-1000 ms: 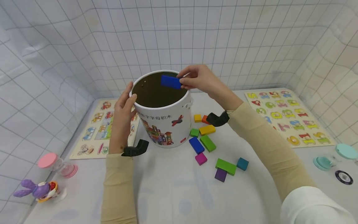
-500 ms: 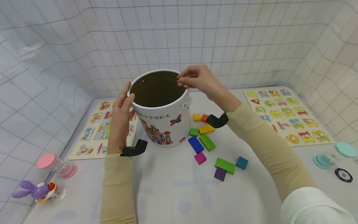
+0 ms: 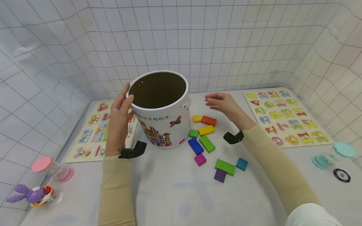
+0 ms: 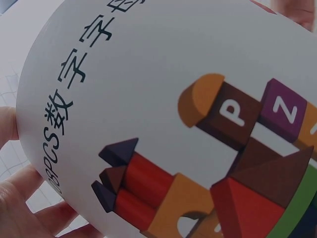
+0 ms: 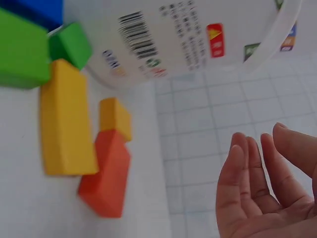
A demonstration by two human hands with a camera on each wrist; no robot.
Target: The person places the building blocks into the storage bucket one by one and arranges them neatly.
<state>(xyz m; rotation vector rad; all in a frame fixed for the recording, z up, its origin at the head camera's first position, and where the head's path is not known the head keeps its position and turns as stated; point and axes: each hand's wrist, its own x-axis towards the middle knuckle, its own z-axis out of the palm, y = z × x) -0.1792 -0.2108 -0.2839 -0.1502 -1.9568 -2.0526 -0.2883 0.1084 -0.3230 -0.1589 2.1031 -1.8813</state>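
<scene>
A white bucket (image 3: 162,125) printed with toy-block pictures stands open-topped on the table. My left hand (image 3: 120,108) holds its left side, thumb at the rim and fingers along the outer wall. In the left wrist view, these fingers (image 4: 29,203) show beside the printed wall. Right of the bucket, my right hand (image 3: 223,105) hangs in the air with nothing in it, fingers loosely bent. Nearest to it are an orange-red block (image 3: 209,121), a small yellow block (image 3: 196,119) and a long yellow block (image 3: 206,130). The bucket's floor is hidden.
Nearer the front lie a blue block (image 3: 195,146), a pink block (image 3: 200,159), a purple block (image 3: 220,175), a teal block (image 3: 241,164) and several green ones. Puzzle boards flank the bucket: vehicles (image 3: 85,142) left, numbers (image 3: 285,117) right. A purple rabbit toy (image 3: 35,194) sits front left.
The blue block that my right hand pinched over the bucket has left its fingers, gone from sight inside. That hand has since moved right and down from the rim. The left hand stays on the bucket.
</scene>
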